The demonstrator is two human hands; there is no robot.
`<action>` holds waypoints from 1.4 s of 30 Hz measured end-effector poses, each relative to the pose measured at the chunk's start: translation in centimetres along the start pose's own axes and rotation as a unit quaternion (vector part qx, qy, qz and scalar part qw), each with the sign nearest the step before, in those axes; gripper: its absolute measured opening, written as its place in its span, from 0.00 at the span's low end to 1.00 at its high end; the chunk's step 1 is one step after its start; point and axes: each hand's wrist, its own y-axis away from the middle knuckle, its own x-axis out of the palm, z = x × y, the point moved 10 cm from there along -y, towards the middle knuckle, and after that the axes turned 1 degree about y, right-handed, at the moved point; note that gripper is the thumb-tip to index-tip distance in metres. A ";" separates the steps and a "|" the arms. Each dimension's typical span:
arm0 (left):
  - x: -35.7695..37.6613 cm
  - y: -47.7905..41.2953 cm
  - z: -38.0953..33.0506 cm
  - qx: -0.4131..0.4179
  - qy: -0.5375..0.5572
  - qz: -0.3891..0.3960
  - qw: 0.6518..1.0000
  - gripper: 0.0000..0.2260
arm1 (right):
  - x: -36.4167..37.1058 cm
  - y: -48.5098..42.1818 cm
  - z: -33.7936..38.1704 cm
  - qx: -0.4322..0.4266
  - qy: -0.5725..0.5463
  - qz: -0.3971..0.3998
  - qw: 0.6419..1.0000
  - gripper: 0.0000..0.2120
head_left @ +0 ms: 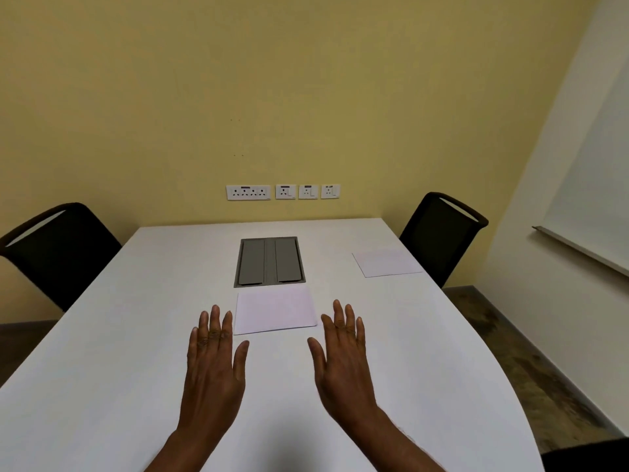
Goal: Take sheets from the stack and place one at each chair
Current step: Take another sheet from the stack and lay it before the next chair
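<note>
Both hands are flat and spread wide over the white table (102,386), palms down and holding nothing — the left hand (212,366) sits just left of the stack (275,310), and the right hand (342,364) just right of it. The stack lies between the fingertips, right in front of a gray hatch (269,261) set into the tabletop. Farther off, one sheet (386,263) lies at the right edge by the right chair (439,233) — the left chair (58,250) has bare table beside it, and sockets (283,192) line the yellow wall behind.
</note>
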 end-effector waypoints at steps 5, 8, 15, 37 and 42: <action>4.3 -0.9 3.0 -0.030 -0.026 0.014 0.999 0.28 | 4.0 -2.0 -4.3 0.027 -0.006 0.024 0.999 0.25; 6.8 -1.1 4.8 -0.049 -0.035 0.016 0.998 0.29 | 6.7 -3.0 -6.4 0.030 -0.001 0.040 0.999 0.27; 13.5 -1.2 9.8 -0.071 -0.046 0.059 0.995 0.28 | 13.9 -4.1 -9.9 0.080 -0.034 0.076 0.993 0.31; 37.7 -4.1 24.7 -0.203 0.067 0.161 0.963 0.26 | 40.2 -7.4 -23.2 0.271 -0.085 0.180 0.942 0.34; 39.8 -4.7 25.8 -0.174 0.042 0.149 0.973 0.40 | 42.5 -8.0 -25.3 0.288 -0.054 0.177 0.940 0.34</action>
